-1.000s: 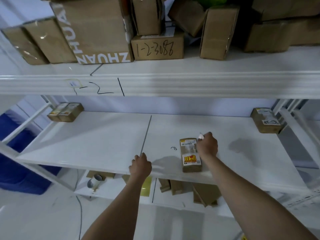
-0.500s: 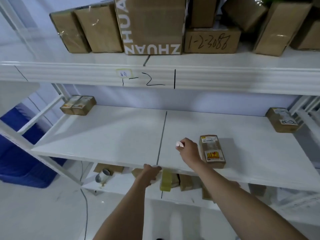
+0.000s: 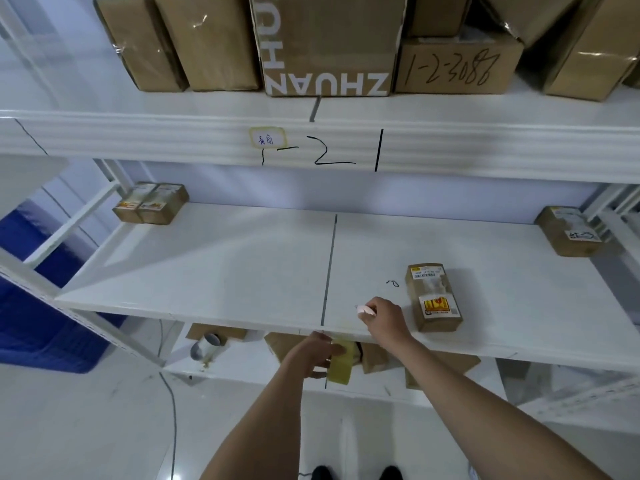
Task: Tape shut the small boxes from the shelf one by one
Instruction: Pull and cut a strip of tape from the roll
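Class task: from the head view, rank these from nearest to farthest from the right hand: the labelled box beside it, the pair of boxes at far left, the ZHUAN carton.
1. Labelled box, just right of the right hand.
2. Pair of boxes, far left, same shelf.
3. ZHUAN carton, upper shelf.

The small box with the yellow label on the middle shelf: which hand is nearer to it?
Right. The right hand is just left of the small box; the left hand is farther left, below the shelf edge.

One head-worn wide-angle view looks forward and down at the middle shelf board [image 3: 214,265] from standing height, close to its front edge (both forearms reach into frame from below), with the floor visible beneath that board.
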Available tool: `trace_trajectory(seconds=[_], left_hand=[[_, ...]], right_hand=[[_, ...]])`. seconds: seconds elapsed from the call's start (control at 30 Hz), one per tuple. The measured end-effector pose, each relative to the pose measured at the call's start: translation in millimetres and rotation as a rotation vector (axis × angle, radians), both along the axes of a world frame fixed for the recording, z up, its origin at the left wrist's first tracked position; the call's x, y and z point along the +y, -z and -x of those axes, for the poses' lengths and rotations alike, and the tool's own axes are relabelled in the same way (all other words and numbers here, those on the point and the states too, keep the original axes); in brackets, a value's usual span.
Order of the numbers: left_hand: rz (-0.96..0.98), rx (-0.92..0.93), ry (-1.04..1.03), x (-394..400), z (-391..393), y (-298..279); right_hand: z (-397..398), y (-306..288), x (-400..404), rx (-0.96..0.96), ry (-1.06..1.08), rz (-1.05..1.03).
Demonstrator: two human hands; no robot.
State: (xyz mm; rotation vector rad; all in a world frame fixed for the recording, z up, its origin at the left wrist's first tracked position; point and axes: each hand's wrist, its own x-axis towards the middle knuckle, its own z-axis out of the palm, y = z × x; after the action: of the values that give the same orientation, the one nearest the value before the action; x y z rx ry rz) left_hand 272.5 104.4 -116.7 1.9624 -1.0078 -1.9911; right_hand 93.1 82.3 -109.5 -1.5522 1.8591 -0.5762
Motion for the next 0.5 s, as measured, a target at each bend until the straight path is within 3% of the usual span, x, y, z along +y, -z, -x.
trace_trajectory(seconds=[0.5], left_hand=[[-0.074, 0.106, -0.080, 5.3, 10.3, 15.9]], right_hand=[[0.6, 9.0, 2.1, -0.022, -0.053, -0.039]])
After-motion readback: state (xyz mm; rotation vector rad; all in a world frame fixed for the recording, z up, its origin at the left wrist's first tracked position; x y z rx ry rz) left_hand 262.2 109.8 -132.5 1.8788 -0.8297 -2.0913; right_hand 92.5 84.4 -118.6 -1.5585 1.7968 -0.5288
